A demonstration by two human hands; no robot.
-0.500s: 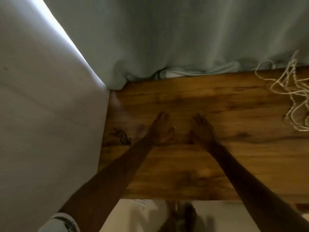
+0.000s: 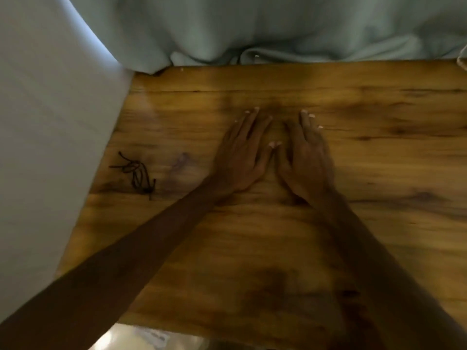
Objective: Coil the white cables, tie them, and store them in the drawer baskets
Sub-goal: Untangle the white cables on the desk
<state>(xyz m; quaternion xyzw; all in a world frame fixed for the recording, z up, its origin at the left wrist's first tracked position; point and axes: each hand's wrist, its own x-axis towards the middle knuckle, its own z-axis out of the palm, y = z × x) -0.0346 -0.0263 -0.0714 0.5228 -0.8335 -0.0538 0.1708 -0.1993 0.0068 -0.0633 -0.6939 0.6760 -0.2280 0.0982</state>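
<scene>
left hand (image 2: 242, 157): now flat on the wooden table (image 2: 379, 223), fingers spread, at frame centre
right hand (image 2: 307, 160): likewise flattened, thumb tips nearly touching
white cables (image 2: 463, 60): slid from right side to a sliver at upper right edge

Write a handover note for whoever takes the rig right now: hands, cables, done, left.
Left hand: flat on the wooden tabletop, palm down, fingers spread, holding nothing.
Right hand: flat beside it, thumbs almost touching, also empty.
White cables: only a sliver shows at the far right edge by the pale curtain; the rest is out of frame.
Dark tie string: lies loose near the table's left edge, untouched.
Drawer baskets: not in view.
Done: nothing visible; no coil in view.
Left: fetch cables from the right, coil, tie, store in the baskets.
</scene>
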